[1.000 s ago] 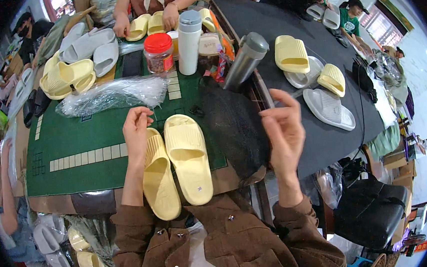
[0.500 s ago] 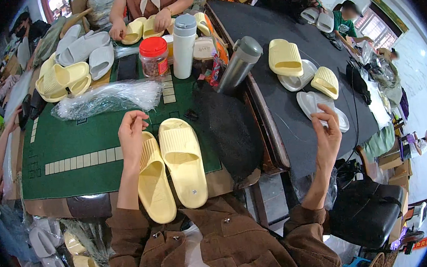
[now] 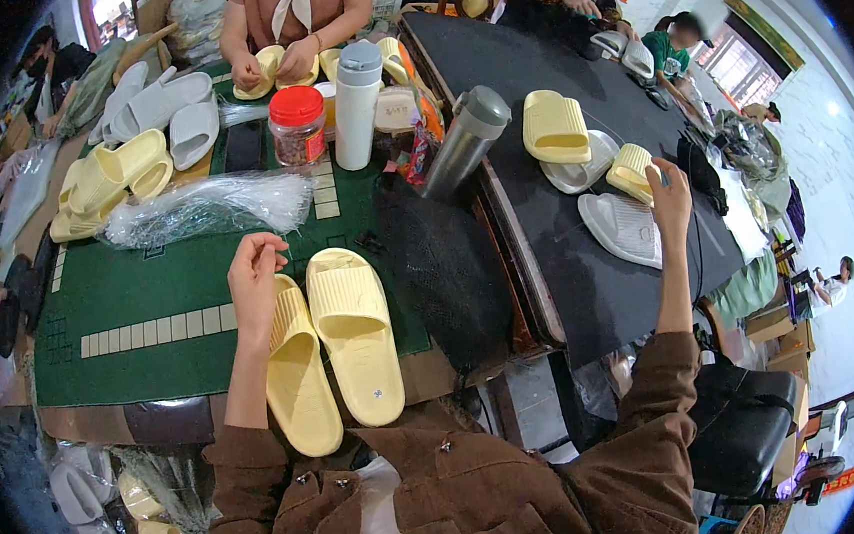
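A pair of ribbed yellow slippers [image 3: 351,318] lies side by side at the front edge of the green mat, heels toward me. Beside the left one, my left hand [image 3: 255,275] is raised with fingers curled and pinched; whatever they hold is too small to make out. Out over the black table at the right, my right hand [image 3: 672,195] has its fingers bent at the right edge of a single yellow slipper [image 3: 628,173]. That slipper rests by a clear plastic slipper-shaped piece [image 3: 622,226]. Another yellow slipper [image 3: 554,126] lies farther back, partly over a second clear piece [image 3: 581,164].
Clear plastic strands [image 3: 212,209] lie across the green mat [image 3: 155,374]. Behind them stand a red-lidded jar [image 3: 297,127], a white bottle [image 3: 358,107] and a steel flask [image 3: 467,143]. Grey slippers [image 3: 163,102] pile at the left. A co-worker [image 3: 293,27] handles yellow slippers opposite.
My right hand has moved forward and outward, from above the clear piece to the single yellow slipper. My left hand stays beside the pair. The whole view has shifted slightly.
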Tool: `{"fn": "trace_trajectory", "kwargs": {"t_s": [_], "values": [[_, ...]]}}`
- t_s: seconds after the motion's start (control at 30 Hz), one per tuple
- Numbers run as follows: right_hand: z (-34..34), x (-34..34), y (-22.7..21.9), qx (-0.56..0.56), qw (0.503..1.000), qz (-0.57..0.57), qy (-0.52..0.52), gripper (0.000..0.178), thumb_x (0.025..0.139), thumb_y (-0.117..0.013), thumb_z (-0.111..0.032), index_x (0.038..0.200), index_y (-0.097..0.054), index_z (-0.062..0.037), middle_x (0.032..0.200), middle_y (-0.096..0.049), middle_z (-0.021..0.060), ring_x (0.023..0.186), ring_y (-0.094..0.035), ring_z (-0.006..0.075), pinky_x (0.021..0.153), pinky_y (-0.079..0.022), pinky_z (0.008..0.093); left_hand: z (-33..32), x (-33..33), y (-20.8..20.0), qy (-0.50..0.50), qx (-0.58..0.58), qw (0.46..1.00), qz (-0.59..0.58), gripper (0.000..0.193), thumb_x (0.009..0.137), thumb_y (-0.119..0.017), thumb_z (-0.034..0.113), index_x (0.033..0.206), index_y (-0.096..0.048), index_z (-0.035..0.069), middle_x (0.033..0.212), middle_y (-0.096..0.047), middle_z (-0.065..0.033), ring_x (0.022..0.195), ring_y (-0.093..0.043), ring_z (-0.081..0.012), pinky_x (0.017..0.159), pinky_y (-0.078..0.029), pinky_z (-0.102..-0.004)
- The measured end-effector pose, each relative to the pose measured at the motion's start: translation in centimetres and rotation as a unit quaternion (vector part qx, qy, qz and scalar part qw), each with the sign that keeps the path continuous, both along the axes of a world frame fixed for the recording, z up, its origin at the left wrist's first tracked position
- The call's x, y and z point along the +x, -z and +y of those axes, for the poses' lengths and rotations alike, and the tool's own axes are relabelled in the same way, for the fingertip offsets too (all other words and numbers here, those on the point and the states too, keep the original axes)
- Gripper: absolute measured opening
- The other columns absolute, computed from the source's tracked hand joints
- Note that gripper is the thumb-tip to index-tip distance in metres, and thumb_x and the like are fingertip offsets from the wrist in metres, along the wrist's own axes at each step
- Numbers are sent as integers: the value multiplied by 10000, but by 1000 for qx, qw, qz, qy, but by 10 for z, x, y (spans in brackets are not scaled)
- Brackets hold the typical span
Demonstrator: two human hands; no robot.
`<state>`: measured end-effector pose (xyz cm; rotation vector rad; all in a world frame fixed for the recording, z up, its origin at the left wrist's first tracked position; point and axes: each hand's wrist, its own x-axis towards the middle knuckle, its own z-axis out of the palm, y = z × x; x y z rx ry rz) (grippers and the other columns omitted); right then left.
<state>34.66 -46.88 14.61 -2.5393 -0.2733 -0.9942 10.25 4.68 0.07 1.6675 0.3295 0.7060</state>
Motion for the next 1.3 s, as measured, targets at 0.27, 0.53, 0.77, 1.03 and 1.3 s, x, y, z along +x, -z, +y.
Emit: {"fn": "trace_trajectory", "kwargs": {"t_s": [0.27, 0.53, 0.77, 1.03, 1.3], "values": [[-10, 69, -8, -123, 973, 145, 128, 547, 903, -518, -555, 1287, -602, -174, 1279, -611, 135, 1191, -573, 327, 975, -450, 448, 2, 0, 3, -3, -4, 1000, 0, 119, 970, -493, 27, 989, -610, 21, 892, -637, -16, 749, -558, -78, 709, -481, -236], [22, 50, -29, -182, 978, 74, 77, 442, 840, -632, -486, 1118, -652, -142, 1101, -672, 153, 1022, -640, 360, 852, -499, 463, 0, -2, 1, 4, -15, 1000, 1, 131, 975, -480, 28, 985, -610, 42, 896, -628, -6, 763, -543, -74, 726, -465, -231], [45, 24, -68, -176, 982, 52, 33, 426, 840, -631, -472, 1032, -670, -93, 1009, -684, 142, 937, -656, 349, 792, -497, 452, -1, 1, 0, 4, -16, 1000, 7, 131, 972, -480, 18, 980, -609, 42, 899, -625, -4, 764, -543, -73, 726, -468, -231], [78, -21, -96, -136, 981, 135, -16, 433, 820, -656, -457, 908, -682, -35, 814, -694, 155, 764, -680, 302, 704, -494, 415, -2, -2, 0, 1, -19, 1000, 5, 124, 971, -482, 23, 979, -604, 39, 893, -621, -4, 765, -544, -76, 729, -468, -229], [85, -69, -115, -188, 960, 195, -68, 372, 781, -713, -372, 860, -670, -12, 762, -680, 146, 710, -678, 263, 655, -498, 388, -2, -1, -1, -2, -6, 1000, -2, 119, 969, -491, 32, 983, -609, 37, 890, -629, -8, 757, -550, -79, 716, -473, -231]]}}
